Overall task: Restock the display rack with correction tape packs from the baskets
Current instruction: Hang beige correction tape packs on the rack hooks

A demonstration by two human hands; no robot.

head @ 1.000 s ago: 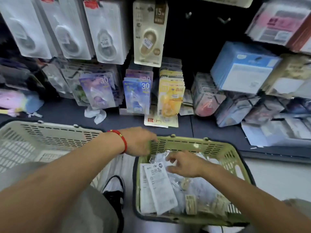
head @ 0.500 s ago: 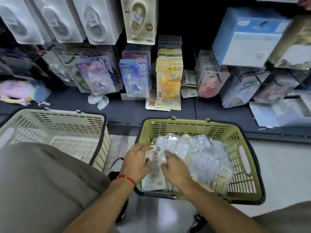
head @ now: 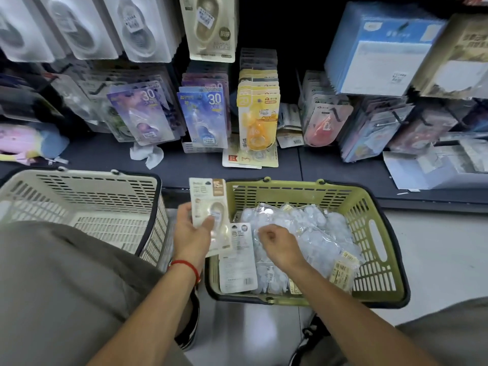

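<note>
My left hand (head: 192,232) grips a beige correction tape pack (head: 210,204), face up, just left of the green basket (head: 369,204). Inside the basket, my right hand (head: 277,243) has its fingers curled over a heap of clear plastic packs (head: 311,231); whether it holds one I cannot tell. A white pack lying back side up (head: 237,262) rests at the basket's left end. On the display rack, a matching beige pack (head: 210,25) hangs at the top, with purple, blue and yellow packs (head: 257,120) below.
An empty cream basket (head: 79,204) stands on the floor at left. A dark shelf edge (head: 298,167) runs behind both baskets, with loose packs and a crumpled tissue (head: 146,154) on it. Blue boxes (head: 380,48) hang at right. My knees and shoes frame the bottom.
My left hand has lifted a beige pack out of the green basket and turned it face up. The right hand has shifted slightly right over the heap.
</note>
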